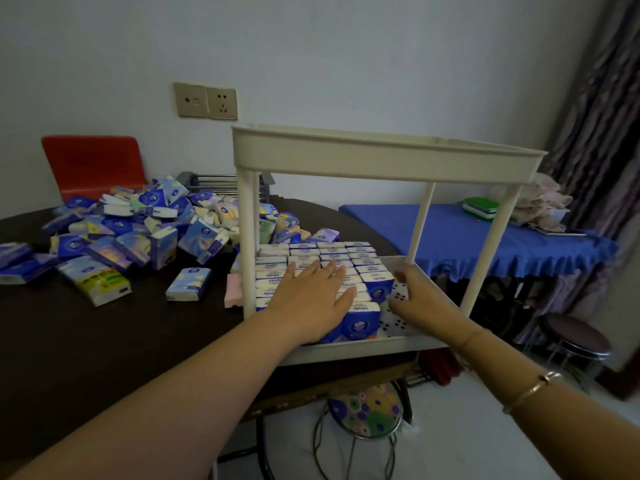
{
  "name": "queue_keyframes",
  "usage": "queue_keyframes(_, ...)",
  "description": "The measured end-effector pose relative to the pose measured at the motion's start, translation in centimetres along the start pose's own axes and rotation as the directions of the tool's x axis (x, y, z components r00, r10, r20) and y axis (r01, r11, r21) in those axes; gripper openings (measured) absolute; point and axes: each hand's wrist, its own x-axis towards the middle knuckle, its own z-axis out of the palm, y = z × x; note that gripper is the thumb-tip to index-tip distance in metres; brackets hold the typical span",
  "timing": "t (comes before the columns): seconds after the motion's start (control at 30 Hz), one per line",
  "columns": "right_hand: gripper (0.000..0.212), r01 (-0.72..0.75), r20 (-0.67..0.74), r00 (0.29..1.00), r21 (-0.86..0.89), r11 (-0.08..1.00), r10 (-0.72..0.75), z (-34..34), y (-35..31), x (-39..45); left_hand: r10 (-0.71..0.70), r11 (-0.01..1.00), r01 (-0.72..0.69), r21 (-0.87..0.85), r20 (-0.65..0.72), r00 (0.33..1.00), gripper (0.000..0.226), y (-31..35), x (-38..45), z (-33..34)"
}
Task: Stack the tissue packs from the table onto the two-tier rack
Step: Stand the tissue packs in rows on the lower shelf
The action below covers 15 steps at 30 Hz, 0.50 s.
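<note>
Rack (381, 157) first: cream plastic, two tiers on thin posts, standing at the right edge of the dark table (86, 341); light and likely to skid if shoved, so best steadied at a post or rim. Lower tier (408, 342) next, filled across its left and middle with upright rows of packs (332, 256), a bare perforated strip left on its right side. Loose heap of tissue packs (145, 223) beyond, spread over the table left of the rack, with one single pack (188, 284) lying apart nearer the camera. Packs judged light, soft and squashy, film-wrapped and a little slick; safest pinched across the two broad faces, several at a time squeezed end to end. Left hand (311, 299) laid flat on top of the rows, fingers straight and spread, gripping nothing. Right hand (420, 301) at the rows' right end beside an end pack (378, 287), fingers loosely bent; whether closed on anything cannot be told.
</note>
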Motion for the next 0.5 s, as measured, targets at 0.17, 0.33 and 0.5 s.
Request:
queue_keyframes(0.17,0.047,0.119,-0.106,0.985,-0.136,0.983,-0.134,-2.6,-2.1,-4.0,0.037,0.999,-0.037,0.006,-0.099,0.994,0.055,0.8,-1.2,-1.5)
queue_keyframes(0.33,0.033,0.243,-0.145,0.953,-0.164,0.956,-0.267,-3.5,-5.5,-7.4,0.105,0.994,-0.110,-0.024,-0.158,0.982,0.048,1.1,-5.8,-3.7)
queue_keyframes(0.5,0.029,0.369,-0.134,0.913,-0.131,0.920,-0.386,-1.4,-11.0,-9.3,0.102,0.982,-0.141,-0.128,-0.273,0.957,0.041,-1.8,-12.7,-4.8)
